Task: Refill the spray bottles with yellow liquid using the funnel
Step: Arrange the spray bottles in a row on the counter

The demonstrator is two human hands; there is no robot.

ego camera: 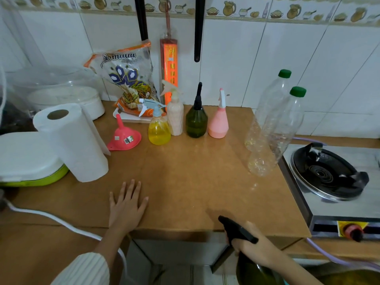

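Right hand [249,241] grips a dark green spray bottle [255,270] by its black trigger head below the counter's [185,182] front edge, left hand [127,204] flat, fingers spread; best lifted upright, set down mid-counter near the pink funnel [124,135].

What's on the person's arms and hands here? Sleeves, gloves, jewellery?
Both hands bare: no gloves, rings or watch visible. The left hand comes out of a cream ribbed knit sleeve pushed up the forearm. The right hand has a bare forearm; no sleeve in frame.
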